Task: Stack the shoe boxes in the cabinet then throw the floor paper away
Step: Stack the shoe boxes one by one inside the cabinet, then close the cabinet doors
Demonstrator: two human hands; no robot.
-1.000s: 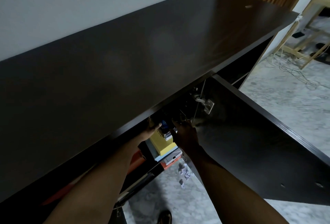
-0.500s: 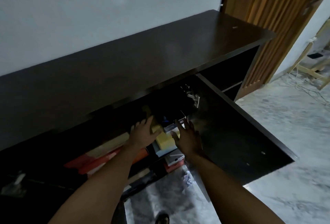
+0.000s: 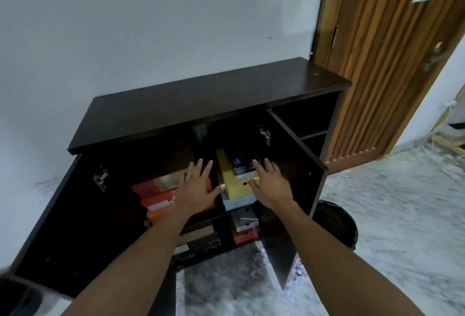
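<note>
A dark cabinet [image 3: 201, 104] stands against the wall with both doors swung open. Its upper right shelf holds a yellow shoe box [image 3: 235, 185] on a pale blue box [image 3: 237, 202], with a small dark box [image 3: 239, 164] on top. Red and orange boxes [image 3: 156, 197] are stacked in the upper left compartment. More boxes [image 3: 245, 227] sit on the lower shelf. My left hand [image 3: 198, 190] and my right hand [image 3: 270, 182] hover in front of the shelves, fingers spread, holding nothing. Crumpled paper [image 3: 298, 268] lies on the floor by the right door.
The right door [image 3: 297, 182] juts toward me; the left door [image 3: 75, 215] opens at lower left. A black bin [image 3: 334, 225] stands behind the right door. A wooden door [image 3: 392, 64] is at the right. Open compartments [image 3: 309, 124] sit at the cabinet's right end.
The view has pulled back and up from the cabinet. Both hands have drawn out of the shelf, away from the yellow box, and now hang open in front of it.
</note>
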